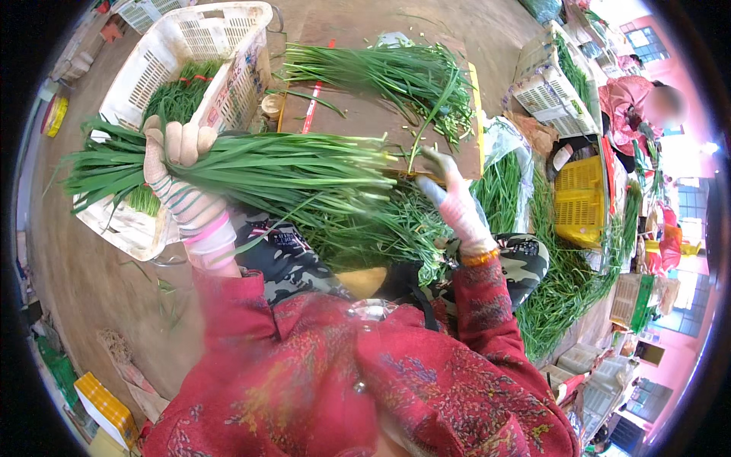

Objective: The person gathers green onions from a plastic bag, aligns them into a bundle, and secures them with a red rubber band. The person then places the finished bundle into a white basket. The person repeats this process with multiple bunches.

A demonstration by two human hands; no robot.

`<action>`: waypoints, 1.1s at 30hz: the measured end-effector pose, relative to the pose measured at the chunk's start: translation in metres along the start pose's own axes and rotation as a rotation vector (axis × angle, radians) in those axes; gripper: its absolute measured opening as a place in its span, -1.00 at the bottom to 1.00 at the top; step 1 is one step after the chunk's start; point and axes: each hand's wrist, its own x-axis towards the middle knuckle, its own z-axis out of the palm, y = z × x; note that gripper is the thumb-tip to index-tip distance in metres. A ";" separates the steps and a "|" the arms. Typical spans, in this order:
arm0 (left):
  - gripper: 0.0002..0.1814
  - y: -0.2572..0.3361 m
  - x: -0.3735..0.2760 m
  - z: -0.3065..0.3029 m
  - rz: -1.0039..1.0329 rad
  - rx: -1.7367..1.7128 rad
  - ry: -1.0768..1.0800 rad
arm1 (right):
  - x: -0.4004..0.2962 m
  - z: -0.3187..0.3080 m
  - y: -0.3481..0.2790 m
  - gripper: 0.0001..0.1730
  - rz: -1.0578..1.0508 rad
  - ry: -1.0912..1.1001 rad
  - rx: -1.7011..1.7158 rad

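My left hand (181,149), in a pale striped glove, is closed around a thick bunch of garlic chives (285,165). The bunch lies sideways above my lap, leafy tips to the left and pale stem ends to the right. Just past those stem ends is my gloved right hand (454,205), fingers apart and holding nothing. Beyond the bunch, a low brown board (365,117) carries a loose pile of chives (377,68) and scattered stem pieces. More loose greens (365,228) lie between the board and my legs, partly hidden by the bunch.
At left stands a white plastic crate (243,85) with tied chive bundles (183,91) inside. A clear plastic bag (522,194) of greens and a leaf heap (559,297) lie at right. Farther right are a yellow crate (579,200), another white crate (557,105) and a seated person (625,105).
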 end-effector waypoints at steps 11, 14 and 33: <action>-0.75 0.002 -0.003 -0.001 0.104 0.009 -0.056 | 0.005 -0.002 0.014 -0.78 0.166 -0.101 -0.007; -0.75 -0.002 0.001 -0.002 0.109 -0.006 -0.092 | -0.020 -0.009 0.031 -0.82 0.158 0.006 0.132; -0.58 -0.007 -0.003 0.015 -0.023 0.089 0.002 | 0.014 0.081 -0.050 -0.69 0.192 -0.371 0.703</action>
